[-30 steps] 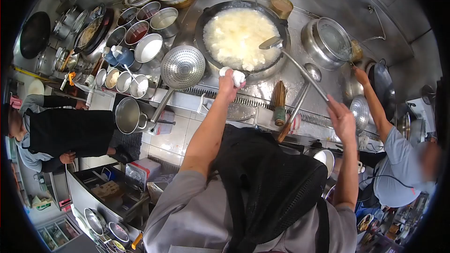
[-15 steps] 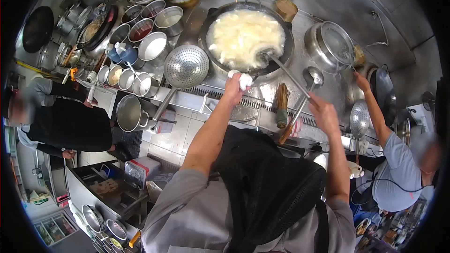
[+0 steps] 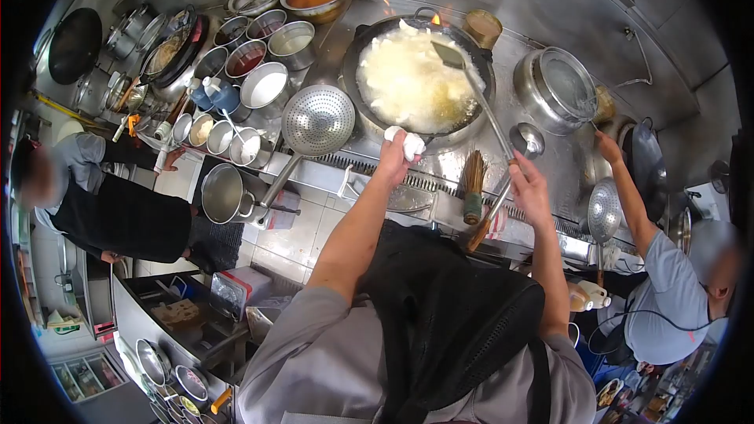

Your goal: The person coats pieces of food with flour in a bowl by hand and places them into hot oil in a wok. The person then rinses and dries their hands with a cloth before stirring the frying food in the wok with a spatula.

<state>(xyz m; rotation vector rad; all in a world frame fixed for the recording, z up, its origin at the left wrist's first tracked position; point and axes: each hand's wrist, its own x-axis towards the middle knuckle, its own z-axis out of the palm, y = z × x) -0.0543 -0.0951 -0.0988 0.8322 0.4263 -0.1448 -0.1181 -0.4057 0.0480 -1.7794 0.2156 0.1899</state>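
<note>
In front of me sits a black wok (image 3: 351, 82) full of pale, chunky food (image 3: 412, 78) in bubbling, foamy liquid. My left hand (image 3: 395, 163) is closed around a folded white cloth (image 3: 405, 144) at the wok's near rim; the cloth hides how it meets the metal. The wooden grip of a long wok spatula (image 3: 488, 114) is in my right hand (image 3: 530, 188), at the wok's near right. Its flat blade is tilted up over the far right part of the food. Below that hand lie a ladle (image 3: 527, 140) and a bamboo brush (image 3: 473, 180).
Small flames (image 3: 436, 20) show behind the wok. A large perforated skimmer (image 3: 318, 120) rests left, near several seasoning containers (image 3: 265, 85). A steel pot (image 3: 534, 82) stands right. One co-worker (image 3: 118, 204) is at far left; another (image 3: 667, 290) reaches in from the right.
The spatula blade has gone from the food's near right side up to its far right side. Flames now show behind the wok. My left hand stays at the rim with the cloth.
</note>
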